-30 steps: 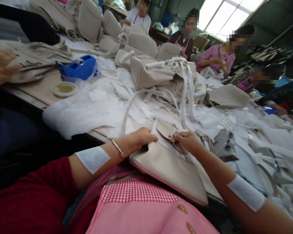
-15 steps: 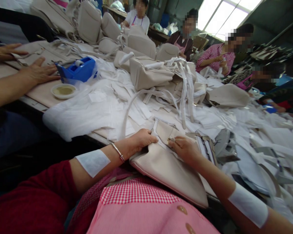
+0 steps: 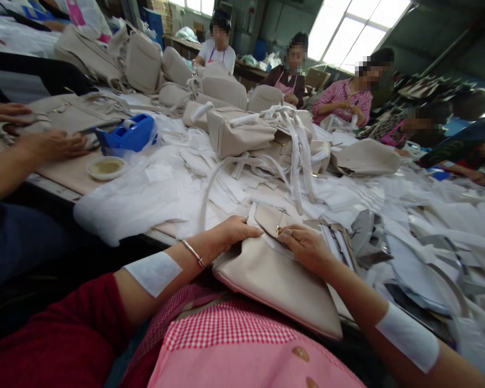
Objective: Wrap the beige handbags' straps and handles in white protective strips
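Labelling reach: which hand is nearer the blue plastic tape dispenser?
Left. The left hand grips the edge of the beige leather handbag, below and right of the blue plastic tape dispenser; the right hand sits farther right, on its flap.

Both hands rest on a beige handbag (image 3: pixel 275 275) at the near worktop (image 3: pixel 70 175) edge: left hand (image 3: pixel 230 234) gripping its top, right hand (image 3: pixel 305 248) on the flap.

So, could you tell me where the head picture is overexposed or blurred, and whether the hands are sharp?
Head view: the skylight is blown out; the left hand, right hand and beige bag are evenly lit and fairly sharp; a co-worker's hand at the far left is smeared; the wide lens bends the edges.
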### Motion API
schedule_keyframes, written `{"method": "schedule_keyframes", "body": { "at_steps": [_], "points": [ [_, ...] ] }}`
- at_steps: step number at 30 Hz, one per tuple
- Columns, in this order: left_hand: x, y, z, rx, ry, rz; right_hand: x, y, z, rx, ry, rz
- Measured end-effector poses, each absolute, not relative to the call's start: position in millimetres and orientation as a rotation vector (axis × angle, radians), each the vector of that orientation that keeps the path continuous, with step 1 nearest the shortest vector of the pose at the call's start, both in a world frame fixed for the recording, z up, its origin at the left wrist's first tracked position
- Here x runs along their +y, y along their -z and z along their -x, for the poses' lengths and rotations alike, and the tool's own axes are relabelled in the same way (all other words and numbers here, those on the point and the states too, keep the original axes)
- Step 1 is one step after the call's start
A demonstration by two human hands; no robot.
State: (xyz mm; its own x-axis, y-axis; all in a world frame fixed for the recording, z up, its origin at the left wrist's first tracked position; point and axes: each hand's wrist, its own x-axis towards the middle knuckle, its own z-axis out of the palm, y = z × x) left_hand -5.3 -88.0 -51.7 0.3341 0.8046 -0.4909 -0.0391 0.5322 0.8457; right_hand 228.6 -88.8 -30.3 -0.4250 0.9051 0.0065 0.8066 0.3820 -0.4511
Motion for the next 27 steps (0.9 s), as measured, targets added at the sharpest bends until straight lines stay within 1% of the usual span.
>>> {"method": "schedule_keyframes", "body": {
  "at_steps": [4,8,11,14,20,22,25,27],
  "points": [
    [-90,53,9,1.032,-0.655,-0.801,-76,30,-241,-2.292,-0.768,1.559],
    [-88,52,9,1.076,-0.648,-0.812,-80,27,-239,-2.296,-0.814,1.521],
    [-84,51,9,1.127,-0.642,-0.845,-91,25,-233,-2.386,-0.717,1.410],
    [-79,51,9,1.154,-0.622,-0.872,-93,28,-233,-2.395,-0.625,1.412],
    [-80,54,9,1.172,-0.607,-0.894,-84,33,-236,-2.502,-0.617,1.380],
    [-82,55,8,1.168,-0.612,-0.896,-89,37,-229,-2.555,-0.524,1.380],
    [-86,55,6,1.180,-0.624,-0.907,-100,43,-217,-2.689,-0.261,1.397],
    [-87,53,4,1.194,-0.628,-0.928,-102,45,-212,-2.753,-0.152,1.402]
  ]
}}
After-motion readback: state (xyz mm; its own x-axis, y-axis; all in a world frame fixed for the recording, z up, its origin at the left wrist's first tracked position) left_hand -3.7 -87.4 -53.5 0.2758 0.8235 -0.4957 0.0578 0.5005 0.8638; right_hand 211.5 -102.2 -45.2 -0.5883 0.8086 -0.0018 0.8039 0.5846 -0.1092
